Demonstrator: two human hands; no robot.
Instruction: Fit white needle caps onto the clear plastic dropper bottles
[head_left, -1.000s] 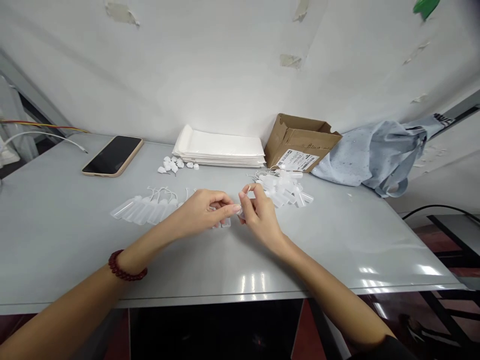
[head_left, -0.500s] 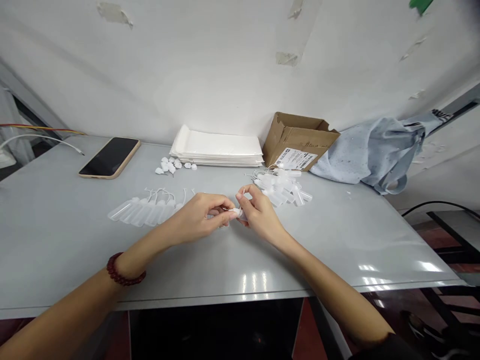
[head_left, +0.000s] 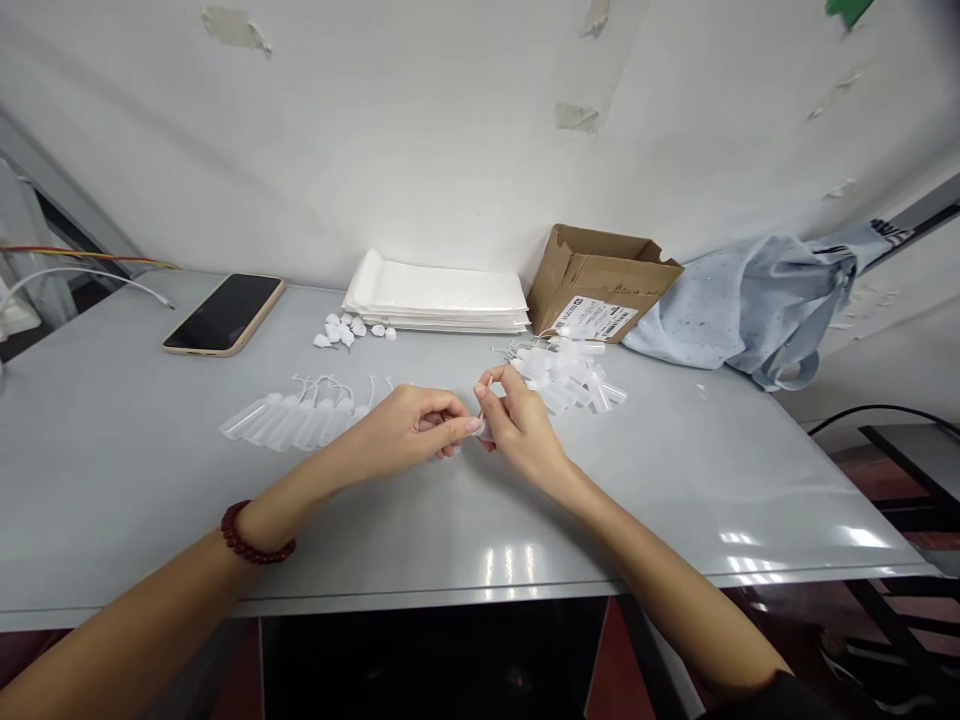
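Observation:
My left hand (head_left: 420,430) and my right hand (head_left: 517,425) meet near the middle of the grey table. Between their fingertips is a small translucent tube (head_left: 486,430), mostly hidden by the fingers. The right thumb and index finger pinch its thin white cord. My left thumb and fingers close at the tube's end. A row of clear tubes with white cords (head_left: 281,422) lies left of my left hand. Beyond my right hand is a loose pile of similar tubes (head_left: 570,375). Several small white pieces (head_left: 346,328) lie behind the row.
A phone (head_left: 225,315) lies at the back left near a white cable (head_left: 90,272). Stacked white padded envelopes (head_left: 442,290), an open cardboard box (head_left: 600,285) and a light blue cloth (head_left: 727,305) stand along the wall.
The left fingertips have shifted slightly over the white end of the tube, which now shows less. The whole view has moved a little.

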